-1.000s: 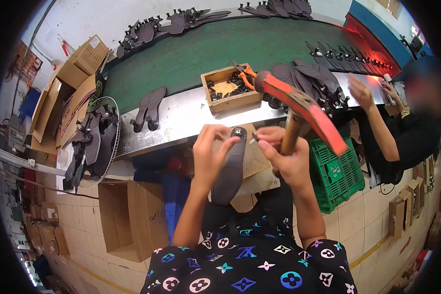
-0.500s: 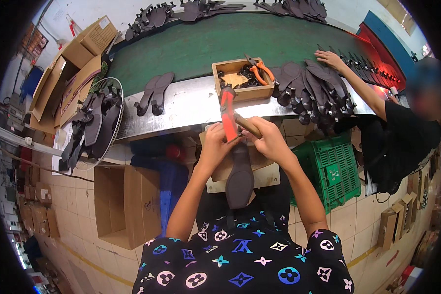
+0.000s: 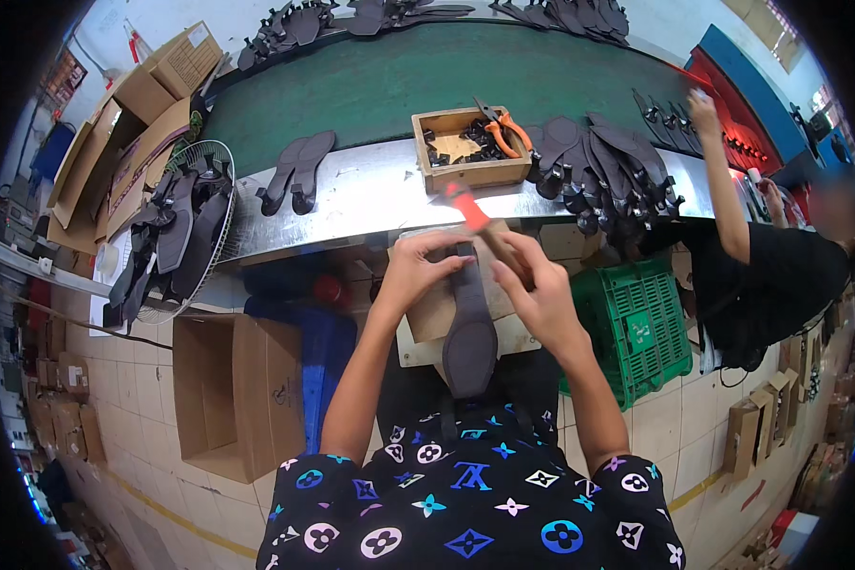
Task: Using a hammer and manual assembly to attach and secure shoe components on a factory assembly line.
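A dark shoe sole (image 3: 469, 347) lies lengthwise in front of me, its wide end toward my body. My left hand (image 3: 423, 271) is closed at the sole's narrow far end, thumb and fingers pinching around it. My right hand (image 3: 548, 294) grips the wooden handle of a hammer (image 3: 467, 206). The hammer's red head, blurred by motion, is raised just beyond the sole's far end, close to the bench edge. Under the sole is a pale work board (image 3: 426, 350). What lies between my left fingers is partly hidden.
Beyond stands a wooden box (image 3: 475, 174) of small black parts with orange-handled pliers (image 3: 506, 131). Finished-looking soles (image 3: 627, 171) pile up to its right, and a wire basket (image 3: 230, 204) holds more at left. A green crate (image 3: 636, 328) and cardboard box (image 3: 247, 389) flank me. A co-worker (image 3: 769, 275) reaches at right.
The hammer head has swung away from my left fingers, to the right. My right hand has shifted slightly right and nearer me. The co-worker's arm has lifted from the soles on the belt.
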`<act>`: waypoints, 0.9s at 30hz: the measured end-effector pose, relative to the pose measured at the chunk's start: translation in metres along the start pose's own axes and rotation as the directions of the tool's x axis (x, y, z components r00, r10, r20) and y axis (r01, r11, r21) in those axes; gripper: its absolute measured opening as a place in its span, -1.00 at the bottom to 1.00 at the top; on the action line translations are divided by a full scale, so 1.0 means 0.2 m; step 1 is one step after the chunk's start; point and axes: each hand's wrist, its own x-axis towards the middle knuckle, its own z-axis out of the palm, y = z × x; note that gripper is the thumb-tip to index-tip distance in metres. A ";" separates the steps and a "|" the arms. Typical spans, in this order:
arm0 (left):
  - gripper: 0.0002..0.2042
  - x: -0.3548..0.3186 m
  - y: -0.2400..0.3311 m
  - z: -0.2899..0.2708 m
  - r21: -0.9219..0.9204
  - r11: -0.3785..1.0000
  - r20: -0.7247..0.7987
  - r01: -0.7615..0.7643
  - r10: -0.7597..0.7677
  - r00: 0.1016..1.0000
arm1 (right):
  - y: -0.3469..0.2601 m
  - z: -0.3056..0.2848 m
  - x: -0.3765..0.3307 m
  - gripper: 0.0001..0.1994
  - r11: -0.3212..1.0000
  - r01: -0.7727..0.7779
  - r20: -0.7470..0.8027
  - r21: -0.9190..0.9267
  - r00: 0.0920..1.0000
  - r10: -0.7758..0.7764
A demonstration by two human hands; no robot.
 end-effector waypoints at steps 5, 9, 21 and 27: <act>-0.71 0.03 0.04 -0.03 0.123 0.986 0.037 -0.111 0.108 0.993 | -0.10 -0.06 -0.23 -0.62 0.987 -0.024 -0.032 -0.161 0.999 0.019; -0.44 -0.02 -0.01 -0.02 0.317 0.940 0.033 -0.125 0.121 0.992 | -0.15 -0.06 -0.24 -0.63 0.976 -0.030 0.019 -0.216 0.999 0.035; 0.22 -0.01 0.02 -0.01 0.554 0.831 0.033 0.050 -0.082 0.996 | -0.16 -0.07 -0.24 -0.68 0.916 0.221 -0.055 -0.334 0.966 -0.253; -0.26 -0.05 0.03 -0.01 0.632 0.773 0.149 -0.059 -0.046 0.988 | -0.18 -0.04 -0.24 -0.68 0.860 0.261 -0.044 -0.438 0.950 -0.310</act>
